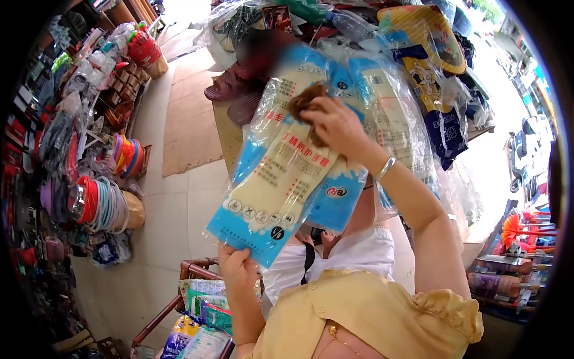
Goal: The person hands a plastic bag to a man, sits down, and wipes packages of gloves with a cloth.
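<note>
My left hand grips the lower edge of a blue and cream plastic packet of gloves, which is tilted in front of me. My right hand, with a bracelet at the wrist, is closed on a crumpled brown cloth pressed on the packet's upper part. More packets of the same kind lie under and beside it, among them a blue one just below and a clear-wrapped one to the right.
Dark red slippers lie behind the packets, on the left. A yellow woven hat and a navy bag sit at the right. A wooden chair holds several colourful packets. Goods crowd the left wall, including hose coils.
</note>
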Tool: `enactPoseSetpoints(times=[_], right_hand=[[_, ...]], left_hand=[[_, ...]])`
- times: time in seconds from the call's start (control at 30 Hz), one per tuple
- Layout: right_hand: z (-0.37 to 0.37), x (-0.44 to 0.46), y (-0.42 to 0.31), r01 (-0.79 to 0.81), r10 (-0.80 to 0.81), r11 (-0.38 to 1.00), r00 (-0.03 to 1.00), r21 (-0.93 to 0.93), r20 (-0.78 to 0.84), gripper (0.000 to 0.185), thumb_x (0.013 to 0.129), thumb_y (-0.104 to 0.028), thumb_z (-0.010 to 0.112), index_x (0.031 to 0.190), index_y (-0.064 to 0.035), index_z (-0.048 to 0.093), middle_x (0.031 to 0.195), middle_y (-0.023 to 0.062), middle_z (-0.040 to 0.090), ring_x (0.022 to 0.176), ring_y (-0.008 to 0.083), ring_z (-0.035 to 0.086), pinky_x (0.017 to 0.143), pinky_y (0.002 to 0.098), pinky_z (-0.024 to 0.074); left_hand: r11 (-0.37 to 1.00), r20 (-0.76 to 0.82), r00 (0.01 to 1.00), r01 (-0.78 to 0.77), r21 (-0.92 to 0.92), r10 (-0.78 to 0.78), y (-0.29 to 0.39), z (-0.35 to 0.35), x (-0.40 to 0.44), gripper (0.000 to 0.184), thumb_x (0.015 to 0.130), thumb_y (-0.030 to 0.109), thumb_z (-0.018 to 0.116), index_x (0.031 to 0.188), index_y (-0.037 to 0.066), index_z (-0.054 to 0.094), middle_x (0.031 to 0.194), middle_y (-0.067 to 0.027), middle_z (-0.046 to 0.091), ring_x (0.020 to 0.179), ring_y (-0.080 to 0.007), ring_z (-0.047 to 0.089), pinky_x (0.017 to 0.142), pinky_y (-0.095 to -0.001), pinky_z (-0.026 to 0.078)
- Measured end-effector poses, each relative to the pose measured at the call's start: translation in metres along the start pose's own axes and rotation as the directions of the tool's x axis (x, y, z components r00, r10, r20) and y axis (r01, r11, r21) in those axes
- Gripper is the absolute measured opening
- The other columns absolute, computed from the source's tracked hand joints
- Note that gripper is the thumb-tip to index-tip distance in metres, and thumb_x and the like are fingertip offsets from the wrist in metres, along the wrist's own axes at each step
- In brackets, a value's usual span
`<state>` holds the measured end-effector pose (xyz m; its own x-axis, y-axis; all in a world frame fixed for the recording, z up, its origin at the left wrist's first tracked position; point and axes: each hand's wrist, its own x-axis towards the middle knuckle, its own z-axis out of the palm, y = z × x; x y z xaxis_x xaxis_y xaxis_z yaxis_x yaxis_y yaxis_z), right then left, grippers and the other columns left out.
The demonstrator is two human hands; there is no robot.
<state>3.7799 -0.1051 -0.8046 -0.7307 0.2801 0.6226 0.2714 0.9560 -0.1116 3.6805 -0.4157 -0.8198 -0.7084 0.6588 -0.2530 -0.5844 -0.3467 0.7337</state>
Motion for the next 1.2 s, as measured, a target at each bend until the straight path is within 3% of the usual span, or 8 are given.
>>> enactPoseSetpoints(times=[0.17, 0.4, 0.47, 0.53, 0.63, 0.83, 1.07, 1.2], right_hand=[[-0.003, -0.009, 0.04, -0.257, 0.257, 0.966, 0.966, -0.035, -0.021, 0.027, 0.076, -0.01, 0.056, 0.102, -0.0133, 0.064, 0.103, 0.0058, 0.055, 0.096, 0.0256, 0.051, 0.082, 0.0353, 0.0457], [-0.021, 0.001, 0.01, -0.197, 0.256, 0.954, 0.927, 0.225, -0.274, 0.025, 0.077, -0.007, 0.055, 0.1, -0.0092, 0.065, 0.105, 0.0103, 0.055, 0.097, 0.0293, 0.05, 0.082, 0.0381, 0.0448], [-0.042, 0.003, -0.025, -0.115, 0.163, 0.979, 0.939, 0.168, -0.303, 0.024, 0.076, -0.007, 0.055, 0.098, -0.01, 0.065, 0.104, 0.0112, 0.054, 0.095, 0.0292, 0.052, 0.079, 0.0366, 0.0455], [-0.055, 0.002, -0.063, 0.206, -0.199, 0.977, 0.974, 0.061, -0.108, 0.026, 0.071, -0.007, 0.057, 0.095, -0.0126, 0.064, 0.101, 0.0084, 0.054, 0.09, 0.0266, 0.052, 0.075, 0.0347, 0.0466], [-0.011, -0.023, -0.069, 0.222, -0.232, 0.967, 0.97, 0.124, 0.067, 0.029, 0.067, -0.008, 0.059, 0.094, -0.0156, 0.063, 0.097, 0.0041, 0.054, 0.086, 0.023, 0.051, 0.073, 0.0328, 0.0468], [0.002, 0.002, -0.03, 0.035, -0.034, 0.998, 0.999, 0.055, -0.017, 0.028, 0.068, -0.009, 0.06, 0.095, -0.0165, 0.065, 0.099, 0.0021, 0.054, 0.088, 0.0204, 0.051, 0.074, 0.034, 0.0477], [-0.053, 0.024, -0.041, -0.142, 0.15, 0.989, 0.948, 0.05, -0.282, 0.024, 0.072, -0.01, 0.061, 0.095, -0.015, 0.066, 0.102, 0.0051, 0.055, 0.097, 0.0237, 0.052, 0.076, 0.0333, 0.0476], [-0.041, 0.007, -0.099, 0.253, -0.253, 0.967, 0.967, 0.021, -0.024, 0.032, 0.066, -0.013, 0.064, 0.098, -0.0141, 0.063, 0.105, 0.0034, 0.056, 0.089, 0.0235, 0.054, 0.071, 0.0345, 0.0462]], left_hand=[[0.988, -0.107, 0.988, -0.095, 0.123, 0.109, 0.027, -0.069, -0.022, 0.062, 0.059, -0.01, 0.039, 0.12, 0.002, 0.043, 0.107, -0.0109, 0.056, 0.075, -0.0137, 0.058, 0.049, -0.0165, 0.043], [0.982, -0.413, 0.891, -0.179, 0.063, 0.189, 0.027, -0.061, -0.041, 0.059, 0.061, -0.011, 0.04, 0.118, 0.0, 0.043, 0.097, -0.0097, 0.059, 0.065, -0.0127, 0.057, 0.043, -0.0163, 0.039], [0.987, -0.28, 0.947, -0.139, 0.075, 0.155, 0.02, -0.089, -0.04, 0.058, 0.061, -0.011, 0.04, 0.118, -0.001, 0.043, 0.098, -0.0102, 0.059, 0.073, -0.0154, 0.059, 0.048, -0.0167, 0.044], [0.991, -0.244, 0.961, -0.122, 0.061, 0.133, 0.019, -0.092, -0.038, 0.06, 0.06, -0.012, 0.04, 0.119, -0.002, 0.042, 0.1, -0.0113, 0.06, 0.078, -0.0181, 0.062, 0.053, -0.0171, 0.048], [0.994, -0.276, 0.955, -0.101, 0.05, 0.111, 0.02, -0.087, -0.035, 0.061, 0.06, -0.013, 0.039, 0.12, -0.002, 0.042, 0.106, -0.0137, 0.058, 0.089, -0.022, 0.061, 0.067, -0.0237, 0.053], [0.989, -0.208, 0.971, -0.131, -0.066, 0.115, 0.012, -0.081, -0.04, 0.069, 0.059, -0.014, 0.037, 0.127, 0.002, 0.038, 0.115, -0.0155, 0.053, 0.105, -0.0275, 0.055, 0.09, -0.042, 0.048], [0.994, -0.197, 0.977, -0.099, -0.055, 0.087, 0.006, -0.081, -0.039, 0.069, 0.06, -0.015, 0.037, 0.127, 0.004, 0.037, 0.117, -0.0145, 0.052, 0.107, -0.0276, 0.054, 0.089, -0.0416, 0.049], [0.995, -0.178, 0.982, -0.075, -0.066, 0.062, 0.002, -0.085, -0.036, 0.069, 0.06, -0.015, 0.038, 0.125, 0.005, 0.038, 0.115, -0.0137, 0.053, 0.107, -0.0268, 0.054, 0.089, -0.0413, 0.048]])
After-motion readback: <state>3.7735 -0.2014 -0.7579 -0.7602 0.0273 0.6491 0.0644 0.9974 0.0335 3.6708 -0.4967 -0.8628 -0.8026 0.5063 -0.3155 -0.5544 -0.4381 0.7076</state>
